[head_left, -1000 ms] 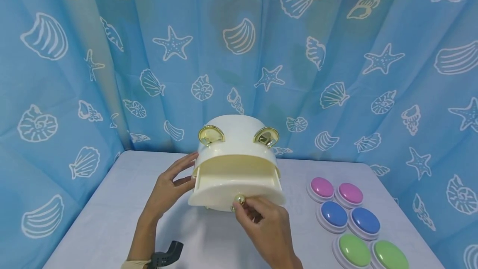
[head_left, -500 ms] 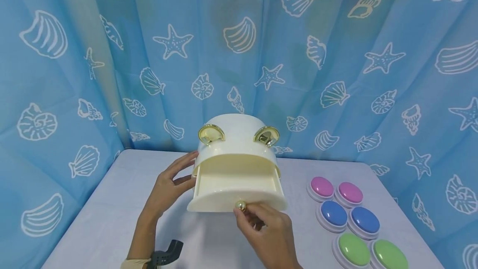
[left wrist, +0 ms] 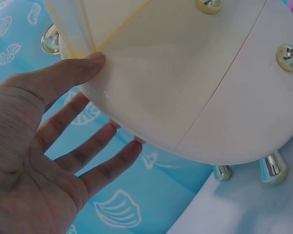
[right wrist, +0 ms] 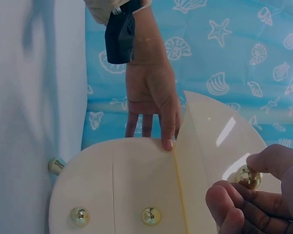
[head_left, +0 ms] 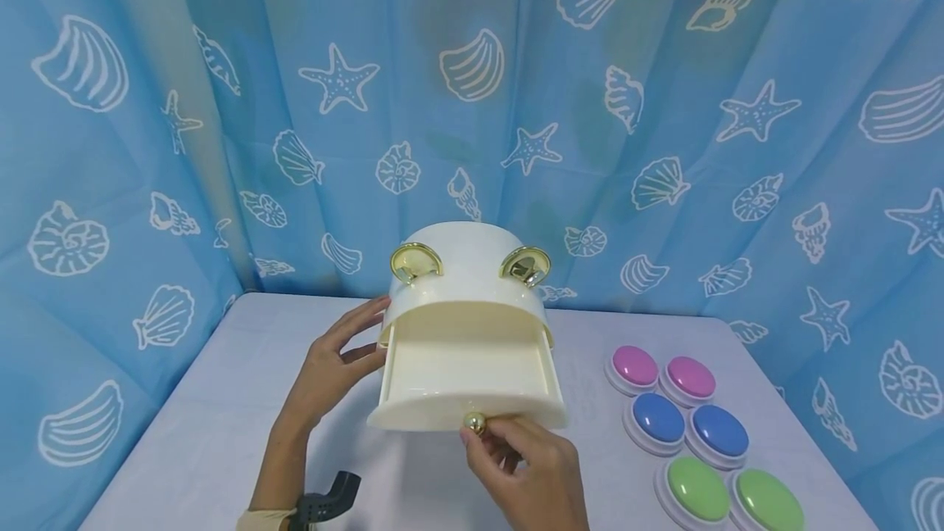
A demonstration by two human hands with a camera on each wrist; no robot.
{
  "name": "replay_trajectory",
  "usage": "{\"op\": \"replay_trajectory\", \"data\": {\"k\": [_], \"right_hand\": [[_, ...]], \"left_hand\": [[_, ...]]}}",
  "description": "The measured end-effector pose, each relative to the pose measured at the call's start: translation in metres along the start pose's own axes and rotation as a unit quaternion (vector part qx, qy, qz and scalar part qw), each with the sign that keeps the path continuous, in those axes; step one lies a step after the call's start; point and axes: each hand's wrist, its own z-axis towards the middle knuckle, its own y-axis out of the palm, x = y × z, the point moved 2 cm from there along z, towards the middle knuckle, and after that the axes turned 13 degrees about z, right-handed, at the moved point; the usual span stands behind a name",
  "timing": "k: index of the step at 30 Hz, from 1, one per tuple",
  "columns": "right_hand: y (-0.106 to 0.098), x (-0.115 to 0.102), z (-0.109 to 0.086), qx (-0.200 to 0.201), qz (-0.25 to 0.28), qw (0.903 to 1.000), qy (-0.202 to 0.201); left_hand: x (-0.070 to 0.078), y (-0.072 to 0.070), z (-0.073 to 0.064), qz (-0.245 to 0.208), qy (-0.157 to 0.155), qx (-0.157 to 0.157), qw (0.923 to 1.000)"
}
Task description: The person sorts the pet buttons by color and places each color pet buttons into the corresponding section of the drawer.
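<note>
A small cream-white drawer box point(head_left: 465, 260) with a rounded top and two gold ear-shaped pieces point(head_left: 415, 262) stands on the table. Its top drawer point(head_left: 413, 415) is slid out toward me, and no contents show inside. My right hand point(head_left: 527, 465) pinches the gold knob point(right wrist: 248, 177) on that drawer's front between thumb and fingers. At the box's left side rests my left hand point(head_left: 332, 367); its thumb point(left wrist: 90, 68) presses the front edge below the drawer, with the other fingers fairly straight along the side. Two lower fronts with gold knobs point(right wrist: 80, 216) appear closed in the right wrist view.
Pairs of pink point(head_left: 635, 366), blue point(head_left: 659, 418) and green point(head_left: 696, 487) round push buttons on white bases sit to the right on the white-covered table point(head_left: 258, 351). A blue seashell-patterned curtain point(head_left: 442, 129) hangs behind and at both sides.
My right hand has moved toward me with the knob, and the top drawer has come further out. The left hand has stayed at the box's side.
</note>
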Motion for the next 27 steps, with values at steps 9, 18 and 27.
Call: {"op": "replay_trajectory", "data": {"k": [9,18,27], "right_hand": [[-0.01,-0.002,-0.007,-0.048,0.014,0.9975,0.05],[-0.055,0.01,-0.028,-0.156,-0.041,0.96,0.229],[-0.132,0.094,-0.055,-0.137,-0.246,0.8746,0.394]], "left_hand": [[0.005,0.005,0.001,-0.001,0.001,-0.01,0.9999],[0.01,-0.007,0.005,0.013,0.014,0.001,0.9998],[0.004,0.0,-0.001,0.006,-0.005,-0.008,0.9999]]}}
